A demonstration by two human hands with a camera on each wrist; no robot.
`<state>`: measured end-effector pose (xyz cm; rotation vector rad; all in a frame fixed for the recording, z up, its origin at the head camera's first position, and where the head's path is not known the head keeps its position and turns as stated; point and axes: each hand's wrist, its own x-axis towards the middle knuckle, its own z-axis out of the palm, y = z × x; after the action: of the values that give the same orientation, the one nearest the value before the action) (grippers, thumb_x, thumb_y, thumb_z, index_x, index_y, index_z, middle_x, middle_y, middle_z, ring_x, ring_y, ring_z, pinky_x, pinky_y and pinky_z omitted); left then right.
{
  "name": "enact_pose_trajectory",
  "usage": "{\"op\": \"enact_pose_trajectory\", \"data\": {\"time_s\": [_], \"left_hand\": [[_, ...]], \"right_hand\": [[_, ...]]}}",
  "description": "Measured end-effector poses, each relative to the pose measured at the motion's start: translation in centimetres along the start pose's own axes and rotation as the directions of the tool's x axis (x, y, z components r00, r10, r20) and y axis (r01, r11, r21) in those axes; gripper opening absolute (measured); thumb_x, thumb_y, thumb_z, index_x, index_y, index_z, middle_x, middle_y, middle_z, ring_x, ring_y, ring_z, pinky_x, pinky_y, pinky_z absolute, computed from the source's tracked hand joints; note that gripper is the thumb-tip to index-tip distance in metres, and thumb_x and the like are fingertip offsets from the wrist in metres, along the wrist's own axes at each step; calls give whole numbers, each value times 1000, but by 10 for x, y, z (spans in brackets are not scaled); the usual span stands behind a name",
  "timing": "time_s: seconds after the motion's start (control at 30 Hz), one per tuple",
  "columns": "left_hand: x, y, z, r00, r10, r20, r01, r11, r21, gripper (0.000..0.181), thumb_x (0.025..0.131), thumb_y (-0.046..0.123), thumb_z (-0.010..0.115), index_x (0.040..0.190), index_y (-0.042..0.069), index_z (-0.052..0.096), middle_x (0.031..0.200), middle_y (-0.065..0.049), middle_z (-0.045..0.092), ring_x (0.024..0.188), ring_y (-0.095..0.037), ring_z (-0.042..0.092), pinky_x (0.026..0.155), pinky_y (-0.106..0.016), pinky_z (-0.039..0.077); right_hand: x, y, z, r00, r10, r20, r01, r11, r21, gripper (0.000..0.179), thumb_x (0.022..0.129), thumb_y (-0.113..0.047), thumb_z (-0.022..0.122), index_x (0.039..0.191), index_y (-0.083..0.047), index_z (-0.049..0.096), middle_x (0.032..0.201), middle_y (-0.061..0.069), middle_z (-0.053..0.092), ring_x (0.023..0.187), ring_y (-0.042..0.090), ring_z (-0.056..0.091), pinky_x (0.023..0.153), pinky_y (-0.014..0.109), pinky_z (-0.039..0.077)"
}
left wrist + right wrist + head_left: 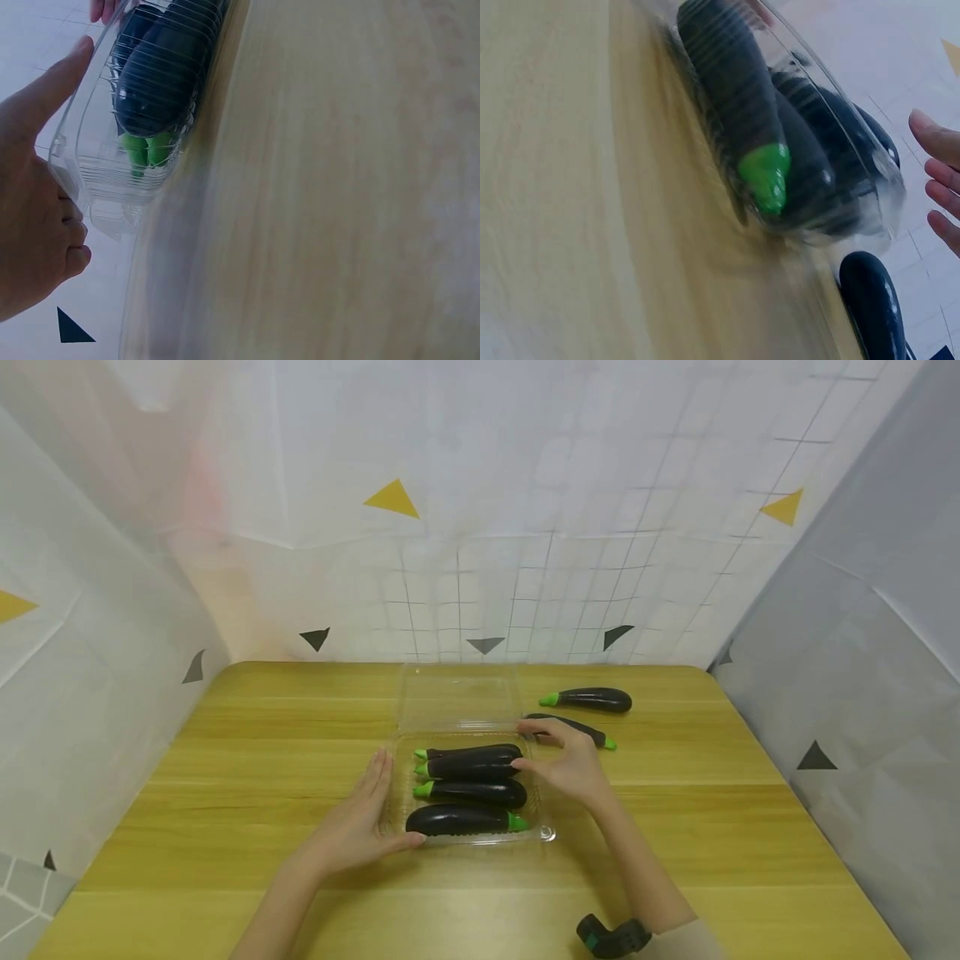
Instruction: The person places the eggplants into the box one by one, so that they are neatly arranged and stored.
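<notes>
A clear plastic clamshell box [403, 742] stands open on the table, its lid [461, 697] laid back to the far side. Inside it are several dark eggplants [480, 767] with green stem ends; the front one [456, 820] points its stem right, the others left. My left hand [356, 827] rests on the box's left side, fingers straight, thumb at the front left corner; the left wrist view shows this hand [30, 232] against the clear wall. My right hand [572, 768] hovers by the right rim, fingers loosely spread, and in the right wrist view nothing is in it.
Two more eggplants lie on the wooden table [262, 760] behind and right of the box: one farther back [596, 699], one [573, 727] partly hidden by my right hand. A black curved device [611, 937] sits by the right wrist. Pale sheeting [480, 568] encloses the table.
</notes>
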<state>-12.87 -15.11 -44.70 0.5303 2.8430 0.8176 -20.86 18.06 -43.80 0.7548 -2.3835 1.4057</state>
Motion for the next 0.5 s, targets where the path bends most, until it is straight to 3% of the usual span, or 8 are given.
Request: {"op": "enact_pose_trajectory", "data": {"time_s": [0.17, 0.3, 0.5], "left_hand": [[0, -1, 0, 1000, 2, 1, -2, 1000, 14, 121, 77, 68, 64, 153, 3, -2, 159, -15, -10, 145, -33, 0, 110, -57, 24], [0, -1, 0, 1000, 4, 2, -4, 1000, 15, 121, 77, 68, 64, 153, 2, -2, 159, -15, -10, 145, -33, 1, 110, -56, 24], [0, -1, -1, 1000, 5, 6, -5, 1000, 16, 121, 77, 68, 65, 153, 1, -2, 159, -16, -10, 145, -34, 0, 111, -55, 23]], "right_hand": [[2, -1, -12, 1000, -1, -22, 2, 1000, 20, 53, 69, -1, 85, 118, -1, 66, 114, 13, 68, 108, 29, 63, 92, 46, 51], [3, -16, -25, 1000, -8, -15, 9, 999, 47, 53, 68, 7, 83, 118, 5, 63, 113, 23, 66, 106, 37, 61, 93, 51, 48], [3, -28, -42, 1000, 17, -5, -17, 1000, -13, 49, 70, 5, 82, 115, 8, 63, 113, 21, 66, 106, 39, 61, 92, 49, 49]]}}
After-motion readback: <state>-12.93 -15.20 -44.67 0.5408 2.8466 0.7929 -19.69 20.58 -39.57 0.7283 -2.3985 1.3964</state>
